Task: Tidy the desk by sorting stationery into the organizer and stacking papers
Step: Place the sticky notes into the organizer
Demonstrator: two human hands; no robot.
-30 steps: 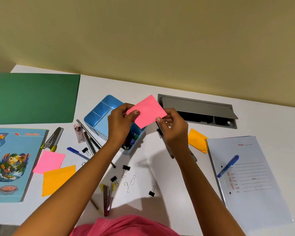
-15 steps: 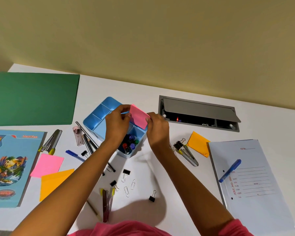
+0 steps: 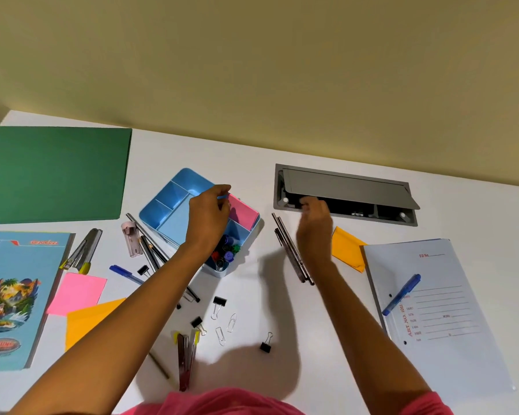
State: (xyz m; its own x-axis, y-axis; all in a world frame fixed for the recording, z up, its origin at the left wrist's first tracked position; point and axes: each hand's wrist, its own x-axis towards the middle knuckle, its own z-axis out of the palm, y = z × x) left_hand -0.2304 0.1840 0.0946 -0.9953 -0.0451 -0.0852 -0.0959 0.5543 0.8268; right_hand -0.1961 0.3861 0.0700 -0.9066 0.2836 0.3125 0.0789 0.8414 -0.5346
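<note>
- I saw my left hand (image 3: 207, 217) pinching the pink note (image 3: 242, 213) standing in the blue organizer (image 3: 174, 194).
- My right hand (image 3: 315, 226) hovered blurred over the tabletop (image 3: 252, 157); I could not tell its grip.
- I counted two orange notes (image 3: 346, 248), one loose pink sheet (image 3: 77, 293), four binder clips (image 3: 265, 344), two blue pens (image 3: 402, 293).

Bare forearms, short pink sleeves, pink shirt (image 3: 222, 404)

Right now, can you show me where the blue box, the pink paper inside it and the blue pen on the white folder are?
blue box (image 3: 174, 202): head view, on its far-left compartment.
pink paper (image 3: 242, 212): head view, middle of the sheet.
blue pen (image 3: 402, 294): head view, middle of its barrel.
</note>
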